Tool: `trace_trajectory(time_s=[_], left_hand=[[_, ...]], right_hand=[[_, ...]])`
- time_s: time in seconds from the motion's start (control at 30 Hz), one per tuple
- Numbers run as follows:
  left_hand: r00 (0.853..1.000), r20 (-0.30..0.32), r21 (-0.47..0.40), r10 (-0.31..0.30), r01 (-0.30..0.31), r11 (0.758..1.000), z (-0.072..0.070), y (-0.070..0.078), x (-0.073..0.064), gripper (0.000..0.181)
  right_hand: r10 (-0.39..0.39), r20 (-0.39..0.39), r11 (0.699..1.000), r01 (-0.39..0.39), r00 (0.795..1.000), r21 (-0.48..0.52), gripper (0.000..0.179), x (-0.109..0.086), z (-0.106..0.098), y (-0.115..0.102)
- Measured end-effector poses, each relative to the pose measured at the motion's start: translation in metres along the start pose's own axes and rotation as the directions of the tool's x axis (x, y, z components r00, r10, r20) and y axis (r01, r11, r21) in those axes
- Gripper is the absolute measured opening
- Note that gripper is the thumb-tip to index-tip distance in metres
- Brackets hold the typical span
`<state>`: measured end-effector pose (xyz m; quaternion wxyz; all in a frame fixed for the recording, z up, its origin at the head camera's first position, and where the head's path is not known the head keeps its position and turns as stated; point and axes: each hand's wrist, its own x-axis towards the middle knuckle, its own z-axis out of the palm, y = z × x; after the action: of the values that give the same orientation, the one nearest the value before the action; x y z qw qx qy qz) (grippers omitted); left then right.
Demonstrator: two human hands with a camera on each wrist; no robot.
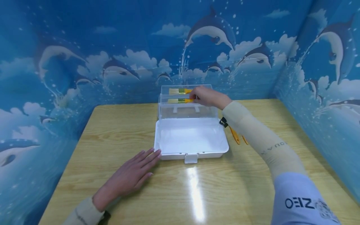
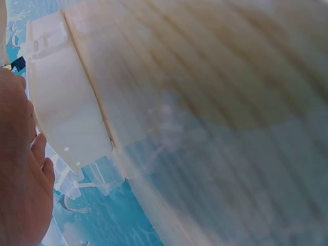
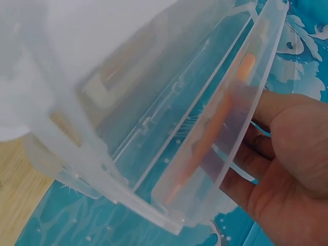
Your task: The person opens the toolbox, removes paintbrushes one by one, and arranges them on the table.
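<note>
An open white plastic box (image 1: 194, 137) with a clear stepped tray (image 1: 188, 111) raised at its back sits on the wooden table. My right hand (image 1: 206, 96) reaches over the tray and pinches the orange handle of a paintbrush (image 1: 172, 101) with pale bristles. A second paintbrush (image 1: 173, 91) lies just behind it, its handle partly hidden by the hand. In the right wrist view, fingers of the right hand (image 3: 292, 159) dip behind the translucent wall at an orange handle (image 3: 210, 130). My left hand (image 1: 132, 172) lies flat, fingertips against the box's front left corner.
Two more orange handles (image 1: 234, 136) lie on the table to the right of the box, partly under my right forearm. A clear latch (image 1: 191, 158) juts from the box's front. Dolphin-print cloth (image 1: 126, 47) walls off the back and sides of the table (image 1: 118, 131).
</note>
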<state>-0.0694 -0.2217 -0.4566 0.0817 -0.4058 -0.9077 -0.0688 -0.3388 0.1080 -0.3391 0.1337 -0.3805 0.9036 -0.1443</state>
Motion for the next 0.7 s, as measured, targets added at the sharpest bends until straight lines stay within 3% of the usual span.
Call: trace_trajectory(time_s=[0.23, 0.7], left_hand=[[0.999, 0.041, -0.002, -0.029, 0.029, 1.000, -0.0015, 0.0018, -0.0006, 0.062], [0.998, 0.043, -0.011, -0.038, 0.039, 0.999, -0.0034, 0.0038, -0.0001, 0.063]], right_hand=[[0.000, 0.009, 1.000, 0.000, 1.000, -0.018, 0.018, -0.0011, -0.0008, -0.0006], [0.024, 0.014, 1.000, -0.024, 1.000, -0.013, 0.034, -0.0049, -0.0011, -0.0038]])
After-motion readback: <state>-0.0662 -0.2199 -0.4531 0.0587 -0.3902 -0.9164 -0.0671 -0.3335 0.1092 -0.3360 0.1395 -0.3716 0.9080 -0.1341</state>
